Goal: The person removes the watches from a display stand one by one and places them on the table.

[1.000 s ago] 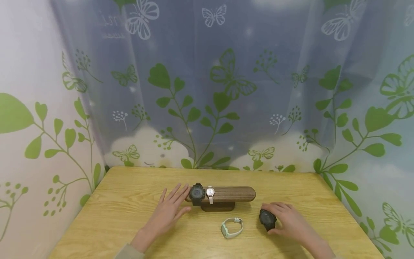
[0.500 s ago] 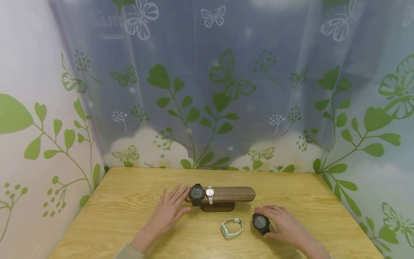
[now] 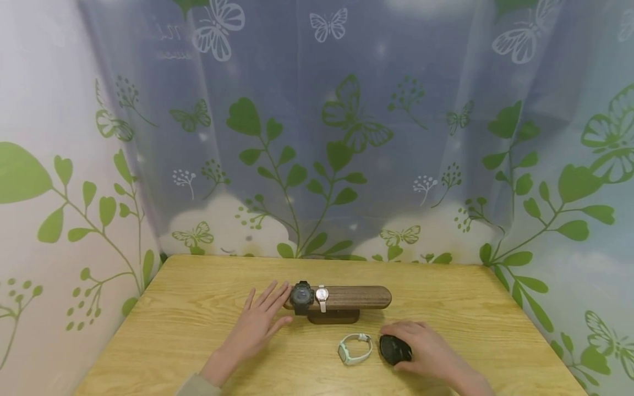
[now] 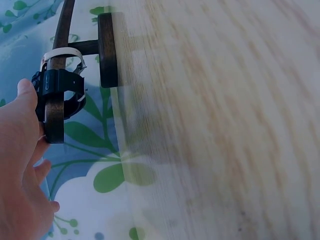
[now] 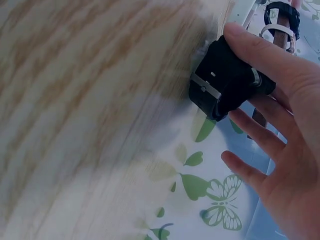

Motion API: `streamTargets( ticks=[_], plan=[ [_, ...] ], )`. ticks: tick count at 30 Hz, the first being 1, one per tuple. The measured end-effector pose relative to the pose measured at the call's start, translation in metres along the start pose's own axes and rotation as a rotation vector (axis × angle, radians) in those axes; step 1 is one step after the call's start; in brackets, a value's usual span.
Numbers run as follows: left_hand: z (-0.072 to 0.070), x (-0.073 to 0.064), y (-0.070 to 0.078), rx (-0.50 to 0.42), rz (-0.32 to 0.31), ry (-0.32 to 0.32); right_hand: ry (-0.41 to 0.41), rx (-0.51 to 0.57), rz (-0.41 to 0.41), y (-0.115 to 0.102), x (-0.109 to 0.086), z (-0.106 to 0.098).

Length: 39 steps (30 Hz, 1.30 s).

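Note:
In the head view my right hand (image 3: 425, 348) grips a black watch (image 3: 394, 350), its strap and buckle showing in the right wrist view, close over the table. Just left of it lies a mint-green watch (image 3: 343, 352) with its strap looped. A dark wooden watch stand (image 3: 359, 297) carries a second black watch (image 3: 301, 296) at its left end and a small white-strapped watch (image 3: 322, 295) beside that. My left hand (image 3: 256, 326) has its fingers spread, the fingertips right at the stand's left end. In the left wrist view the thumb reaches up to the mounted black watch (image 4: 62, 82).
Under everything is a wood-grain table (image 3: 208, 286). Behind it hangs a curtain (image 3: 436, 143) printed with leaves and butterflies, and similar patterned walls flank both sides. The stand's base (image 3: 334, 316) sits on the table behind the mint-green watch.
My right hand has moved left and slightly nearer with the black watch, tilting its face. It is now close to the mint-green watch. My left hand has stayed in place.

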<state>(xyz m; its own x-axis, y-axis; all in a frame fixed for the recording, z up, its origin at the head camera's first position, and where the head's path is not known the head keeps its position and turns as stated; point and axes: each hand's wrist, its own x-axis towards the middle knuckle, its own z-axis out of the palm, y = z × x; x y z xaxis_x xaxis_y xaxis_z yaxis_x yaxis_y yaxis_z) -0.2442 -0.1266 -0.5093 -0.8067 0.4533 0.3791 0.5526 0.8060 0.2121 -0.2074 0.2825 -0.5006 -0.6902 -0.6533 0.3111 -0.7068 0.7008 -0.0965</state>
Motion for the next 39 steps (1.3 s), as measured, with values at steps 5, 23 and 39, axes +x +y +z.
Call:
streamTargets(
  ticks=[5, 23, 39],
  plan=[
    [0.001, 0.000, 0.000, -0.001, 0.000, 0.000, -0.028, 0.018, 0.004, -0.002, 0.000, -0.001],
    [0.001, 0.000, -0.002, 0.004, 0.009, 0.006, -0.059, 0.024, 0.012, -0.004, -0.001, 0.000],
    [-0.002, 0.000, 0.001, -0.022, -0.002, 0.007, 0.303, -0.051, -0.010, 0.005, 0.008, -0.009]
  ],
)
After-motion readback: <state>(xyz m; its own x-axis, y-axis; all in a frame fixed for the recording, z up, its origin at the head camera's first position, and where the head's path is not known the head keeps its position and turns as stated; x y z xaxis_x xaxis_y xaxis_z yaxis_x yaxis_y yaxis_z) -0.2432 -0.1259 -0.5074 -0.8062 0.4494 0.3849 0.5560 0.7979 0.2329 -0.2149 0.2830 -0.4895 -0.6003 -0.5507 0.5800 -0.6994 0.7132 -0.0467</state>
